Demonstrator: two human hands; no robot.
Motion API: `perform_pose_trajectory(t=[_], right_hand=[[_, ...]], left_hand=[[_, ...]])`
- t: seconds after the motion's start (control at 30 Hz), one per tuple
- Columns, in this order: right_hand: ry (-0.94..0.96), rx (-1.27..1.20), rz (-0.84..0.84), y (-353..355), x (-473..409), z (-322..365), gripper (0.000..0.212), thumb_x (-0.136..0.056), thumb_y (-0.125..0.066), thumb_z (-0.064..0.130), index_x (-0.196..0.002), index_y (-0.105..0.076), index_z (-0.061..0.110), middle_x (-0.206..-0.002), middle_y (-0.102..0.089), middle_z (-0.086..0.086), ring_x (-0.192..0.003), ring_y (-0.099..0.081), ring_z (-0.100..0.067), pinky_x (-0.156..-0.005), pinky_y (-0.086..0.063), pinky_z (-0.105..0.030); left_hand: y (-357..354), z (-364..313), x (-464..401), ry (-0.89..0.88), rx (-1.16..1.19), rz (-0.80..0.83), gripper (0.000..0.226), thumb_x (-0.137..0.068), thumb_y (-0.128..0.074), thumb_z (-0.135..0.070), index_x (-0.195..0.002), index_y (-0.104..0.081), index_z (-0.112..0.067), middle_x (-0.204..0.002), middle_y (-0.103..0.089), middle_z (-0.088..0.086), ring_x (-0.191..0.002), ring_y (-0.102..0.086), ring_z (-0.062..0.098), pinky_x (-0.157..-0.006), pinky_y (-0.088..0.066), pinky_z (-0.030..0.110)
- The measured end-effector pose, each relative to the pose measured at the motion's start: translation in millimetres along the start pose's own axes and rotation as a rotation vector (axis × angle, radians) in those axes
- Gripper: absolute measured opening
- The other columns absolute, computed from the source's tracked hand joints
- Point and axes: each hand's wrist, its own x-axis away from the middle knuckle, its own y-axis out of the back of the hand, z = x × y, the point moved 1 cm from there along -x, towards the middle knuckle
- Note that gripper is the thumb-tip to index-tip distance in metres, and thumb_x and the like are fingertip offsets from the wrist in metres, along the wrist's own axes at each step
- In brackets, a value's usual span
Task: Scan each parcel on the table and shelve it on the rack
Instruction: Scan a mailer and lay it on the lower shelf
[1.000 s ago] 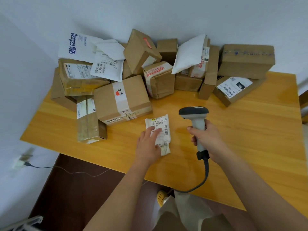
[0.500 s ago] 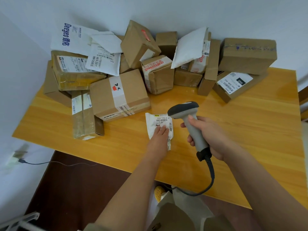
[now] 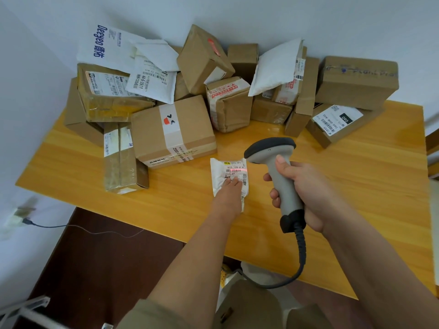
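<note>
I log: right hand [image 3: 308, 193] gripping scanner [image 3: 278, 169]; left hand [image 3: 229, 193] flat, pressing pouch [image 3: 222, 172] on table [image 3: 356, 186], red line across label "502D T098". Beyond: box [image 3: 171, 131], "Deeyeo" mailer [image 3: 104, 46].

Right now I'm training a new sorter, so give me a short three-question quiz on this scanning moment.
1. True or false: the red scan line falls on the label of the small white parcel.
2. Which hand grips the scanner? A) left hand B) right hand
3. Fill in: the left hand presses the small white parcel flat on the ____.

Key: 1 true. 2 B, the right hand. 3 table.
</note>
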Motion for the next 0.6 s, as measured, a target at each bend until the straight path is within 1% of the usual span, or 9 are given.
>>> perform_pose_trajectory(t=[0.17, 0.3, 0.4, 0.5, 0.53, 0.6], right_hand=[[0.007, -0.032, 0.005, -2, 5, 3, 0.030, -0.101, -0.052, 0.034, -0.105, -0.058, 0.005, -0.091, -0.060, -0.010, -0.053, -0.053, -0.015, -0.051, -0.046, -0.029], [-0.008, -0.048, 0.004, -3, 9, 5, 0.033, -0.100, -0.052, 0.034, -0.109, -0.058, 0.004, -0.090, -0.059, -0.011, -0.053, -0.052, -0.015, -0.049, -0.046, -0.028], [-0.016, -0.069, 0.009, -4, 12, 6, 0.032, -0.100, -0.052, 0.033, -0.111, -0.058, 0.003, -0.088, -0.060, -0.009, -0.051, -0.052, -0.014, -0.047, -0.046, -0.026], [-0.018, -0.072, 0.011, -5, 15, 6, 0.033, -0.100, -0.052, 0.033, -0.111, -0.058, 0.002, -0.087, -0.060, -0.009, -0.050, -0.052, -0.014, -0.047, -0.046, -0.026], [-0.016, -0.071, 0.012, -4, 16, 6, 0.034, -0.100, -0.052, 0.033, -0.111, -0.058, 0.002, -0.087, -0.060, -0.009, -0.051, -0.052, -0.014, -0.048, -0.046, -0.026], [-0.010, -0.068, 0.016, -4, 17, 5, 0.035, -0.100, -0.052, 0.033, -0.111, -0.059, 0.001, -0.087, -0.059, -0.010, -0.051, -0.052, -0.014, -0.048, -0.046, -0.027]], left_hand=[[1, 0, 1, -0.003, 0.012, -0.008, 0.062, -0.100, -0.050, -0.007, -0.155, -0.020, -0.009, -0.164, -0.016, 0.005, -0.151, -0.009, 0.023, -0.121, -0.019, 0.034], [0, 1, 3, -0.013, 0.036, -0.020, 0.061, -0.098, -0.051, -0.006, -0.153, -0.025, -0.008, -0.162, -0.020, 0.006, -0.151, -0.013, 0.024, -0.120, -0.021, 0.033], [2, 0, 5, -0.010, 0.062, -0.013, 0.061, -0.098, -0.051, -0.007, -0.153, -0.025, -0.009, -0.163, -0.019, 0.005, -0.151, -0.012, 0.022, -0.121, -0.020, 0.033], [6, 4, 11, 0.000, 0.140, -0.057, 0.060, -0.098, -0.052, -0.006, -0.153, -0.028, -0.013, -0.162, -0.020, 0.001, -0.150, -0.016, 0.018, -0.117, -0.026, 0.031], [5, 6, 13, 0.006, 0.152, -0.077, 0.059, -0.098, -0.052, -0.007, -0.153, -0.031, -0.015, -0.162, -0.019, 0.001, -0.149, -0.017, 0.018, -0.116, -0.028, 0.031], [3, 9, 18, 0.057, 0.142, -0.117, 0.057, -0.098, -0.055, -0.012, -0.151, -0.036, -0.024, -0.159, -0.014, 0.005, -0.146, -0.017, 0.023, -0.114, -0.032, 0.036]])
